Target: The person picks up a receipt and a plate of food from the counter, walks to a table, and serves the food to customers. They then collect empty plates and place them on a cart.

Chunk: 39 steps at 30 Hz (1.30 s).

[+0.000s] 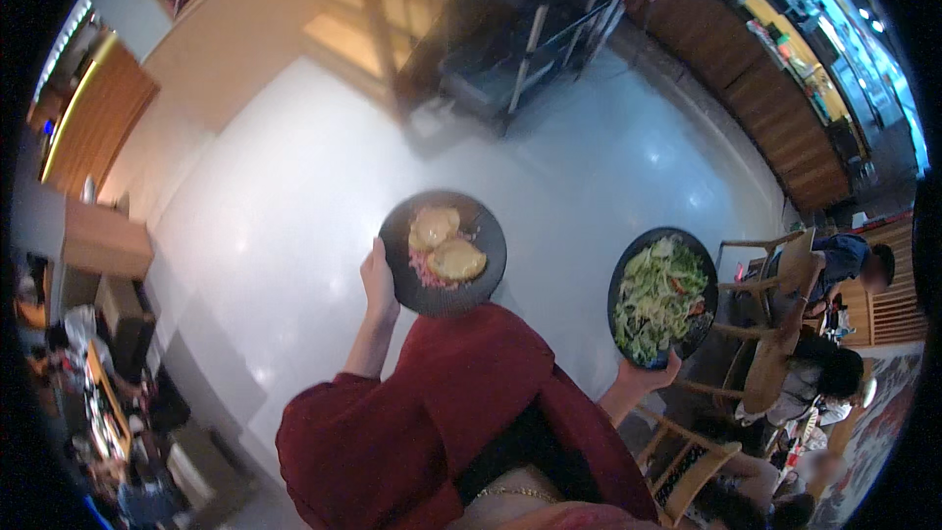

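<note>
Before my body, my left hand (378, 281) grips the left rim of a dark round plate (482, 219). On that plate lie two rounded pieces topped with pale sauce (456, 260), with shredded pink food (427, 270) beside and under them. Out to the right, my right hand (647, 375) holds a black bowl or deep plate (618, 287) by its near rim, the thumb over the edge. A leafy green salad (659, 294) with a few red-orange bits fills it. The fingers under both dishes are hidden.
Wooden chairs (765, 375) and seated people line the right side, close to the salad. A dark metal cart (526, 51) stands ahead near wooden steps (353, 29). A wood-panelled counter (736, 66) curves along the upper right. More people sit at a table (109, 401) at lower left.
</note>
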Each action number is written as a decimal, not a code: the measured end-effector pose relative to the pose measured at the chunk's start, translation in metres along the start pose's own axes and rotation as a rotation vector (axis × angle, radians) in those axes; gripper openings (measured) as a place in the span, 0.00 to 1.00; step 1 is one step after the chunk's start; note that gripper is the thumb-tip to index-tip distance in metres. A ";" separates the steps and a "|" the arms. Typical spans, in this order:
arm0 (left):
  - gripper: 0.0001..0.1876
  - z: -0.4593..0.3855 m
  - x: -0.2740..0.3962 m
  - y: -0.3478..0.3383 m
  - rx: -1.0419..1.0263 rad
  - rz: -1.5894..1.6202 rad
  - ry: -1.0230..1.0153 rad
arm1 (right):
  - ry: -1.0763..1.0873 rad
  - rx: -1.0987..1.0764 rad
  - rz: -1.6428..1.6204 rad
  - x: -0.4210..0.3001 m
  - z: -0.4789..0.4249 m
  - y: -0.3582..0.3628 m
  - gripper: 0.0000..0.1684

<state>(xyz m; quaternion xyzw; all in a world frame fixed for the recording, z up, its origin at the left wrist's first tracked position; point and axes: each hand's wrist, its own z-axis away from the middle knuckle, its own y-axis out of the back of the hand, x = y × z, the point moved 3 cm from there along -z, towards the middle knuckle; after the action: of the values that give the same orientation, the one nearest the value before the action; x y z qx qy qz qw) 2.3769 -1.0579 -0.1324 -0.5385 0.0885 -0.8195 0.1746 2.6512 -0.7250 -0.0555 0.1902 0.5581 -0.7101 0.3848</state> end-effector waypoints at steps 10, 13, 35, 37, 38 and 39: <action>0.22 -0.146 0.024 -0.198 -0.173 0.049 0.183 | 0.540 -0.066 0.783 0.039 -0.136 0.000 0.38; 0.23 -0.211 0.027 -0.264 -0.222 0.124 0.172 | 0.602 -0.191 1.067 0.054 -0.210 -0.043 0.36; 0.25 -0.536 0.042 -0.384 0.152 0.214 0.209 | -0.377 -0.344 0.131 0.227 -0.518 -0.507 0.27; 0.24 -0.554 0.003 -0.366 0.154 0.340 0.278 | -0.332 -0.380 0.189 0.237 -0.558 -0.533 0.24; 0.24 -0.551 0.003 -0.385 0.299 0.283 0.343 | -0.325 -0.363 0.167 0.239 -0.568 -0.554 0.24; 0.24 -0.547 -0.001 -0.391 0.259 0.312 0.302 | -0.335 -0.349 0.146 0.243 -0.576 -0.573 0.23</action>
<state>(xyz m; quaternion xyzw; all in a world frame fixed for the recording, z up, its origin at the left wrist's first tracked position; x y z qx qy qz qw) 1.8033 -0.7200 -0.2240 -0.3631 0.0898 -0.8584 0.3512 1.9710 -0.2187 -0.0313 0.0402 0.5855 -0.5949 0.5492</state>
